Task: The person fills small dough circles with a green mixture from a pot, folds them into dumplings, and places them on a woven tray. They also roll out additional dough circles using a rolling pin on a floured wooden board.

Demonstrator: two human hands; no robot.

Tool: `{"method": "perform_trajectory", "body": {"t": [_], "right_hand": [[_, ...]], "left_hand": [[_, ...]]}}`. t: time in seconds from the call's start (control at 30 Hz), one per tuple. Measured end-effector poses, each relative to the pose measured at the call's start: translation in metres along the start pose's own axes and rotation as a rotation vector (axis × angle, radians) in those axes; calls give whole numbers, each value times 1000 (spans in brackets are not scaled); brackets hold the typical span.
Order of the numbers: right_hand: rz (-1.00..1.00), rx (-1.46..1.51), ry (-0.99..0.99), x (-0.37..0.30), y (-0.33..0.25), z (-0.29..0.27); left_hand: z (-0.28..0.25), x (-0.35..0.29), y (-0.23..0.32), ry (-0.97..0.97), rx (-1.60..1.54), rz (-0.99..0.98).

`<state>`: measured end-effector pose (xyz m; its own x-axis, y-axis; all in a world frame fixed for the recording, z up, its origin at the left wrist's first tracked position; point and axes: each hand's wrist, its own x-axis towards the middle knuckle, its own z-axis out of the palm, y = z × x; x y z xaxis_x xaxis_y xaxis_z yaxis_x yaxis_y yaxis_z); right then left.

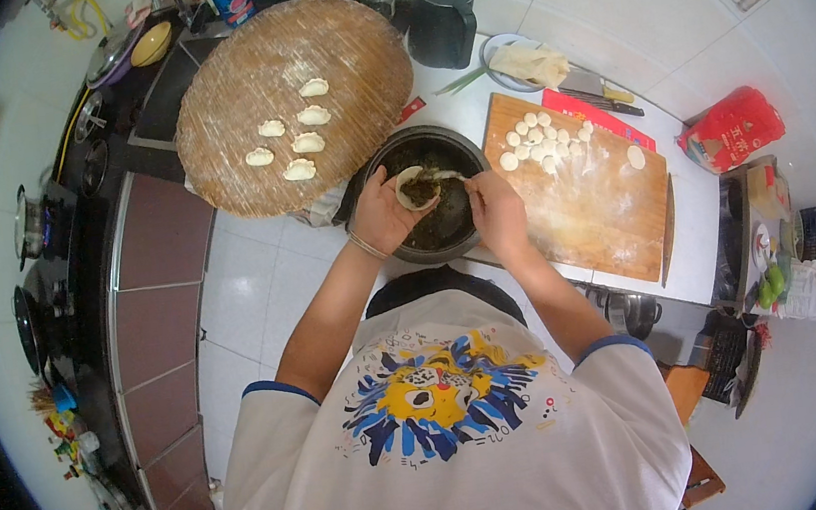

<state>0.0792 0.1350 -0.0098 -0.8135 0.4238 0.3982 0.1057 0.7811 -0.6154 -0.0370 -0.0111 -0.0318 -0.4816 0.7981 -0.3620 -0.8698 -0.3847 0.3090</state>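
My left hand (382,220) cups a round dumpling wrapper (403,184), its fingers curled under and around it. Dark green filling (420,191) lies in the middle of the wrapper. A light-coloured spoon (448,176) is pinched in my right hand (500,214), its tip touching or just over the filling. Both hands are above a dark round pot (442,134), whose inside is smeared with more filling. At the upper left, several folded dumplings (309,142) rest on a big floured round board (228,89).
Right of the pot, a floured wooden cutting board (607,237) carries several small dough rounds (535,143). Knives (602,104) lie behind it, near a bowl with a cloth (529,64). A dark kettle (442,19) and a red bag (733,129) stand along the wall.
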Motion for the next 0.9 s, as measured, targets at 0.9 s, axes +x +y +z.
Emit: {"method": "perform_trajectory", "body": {"t": [0.9], "right_hand": [[-132,-91,-150,20,-7,-18]], "left_hand": [[2,0,-2,8,45,-27]]}}
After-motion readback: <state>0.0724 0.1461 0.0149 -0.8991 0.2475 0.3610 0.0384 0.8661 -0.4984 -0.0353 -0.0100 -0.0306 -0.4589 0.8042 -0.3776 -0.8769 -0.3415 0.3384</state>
